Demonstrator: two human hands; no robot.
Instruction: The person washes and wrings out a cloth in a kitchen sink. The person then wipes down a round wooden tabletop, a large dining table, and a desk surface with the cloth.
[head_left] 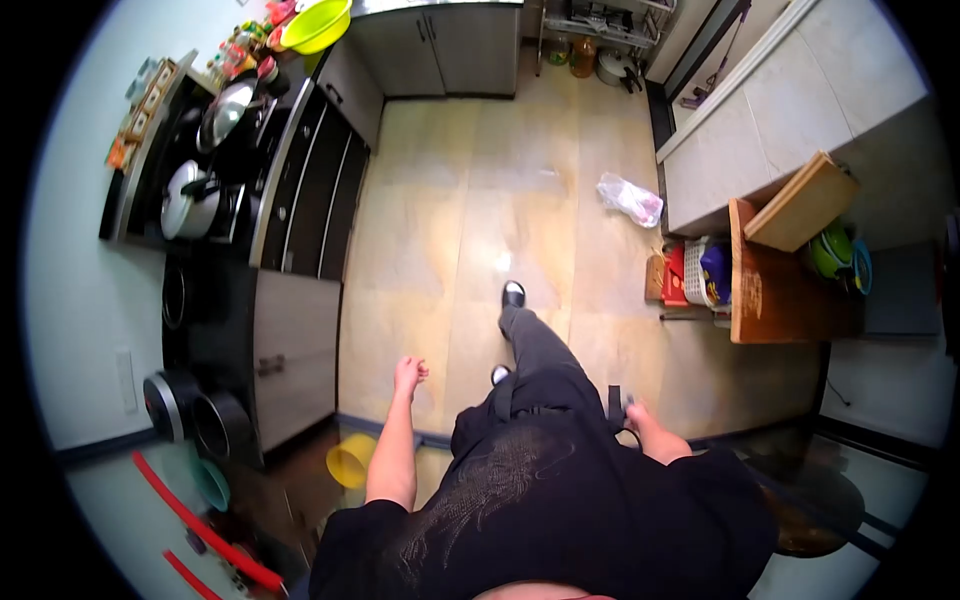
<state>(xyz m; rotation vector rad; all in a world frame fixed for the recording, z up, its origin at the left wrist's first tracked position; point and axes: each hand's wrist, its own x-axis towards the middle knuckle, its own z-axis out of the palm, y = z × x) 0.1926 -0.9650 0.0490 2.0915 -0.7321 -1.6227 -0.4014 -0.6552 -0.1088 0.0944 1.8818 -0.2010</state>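
My left hand (411, 373) hangs over the tiled floor (430, 230) beside my body, its fingers loosely curled with a gap between them and nothing seen in them. On the other side, my right hand (638, 412) is low by my hip, close to a dark strap (615, 402); its fingers are partly hidden and too small to read. One foot in a dark slipper (513, 294) is forward on the floor, the other (501, 374) behind it. The yellow container (351, 460) is the thing nearest my left forearm.
A stove with a white pot (190, 202) and a wok (228, 113) runs along the left. A plastic bag (631, 199) lies on the floor ahead to the right, near a wooden table (745, 275) with a basket (700, 270) beside it. A metal rack (605, 25) stands at the back.
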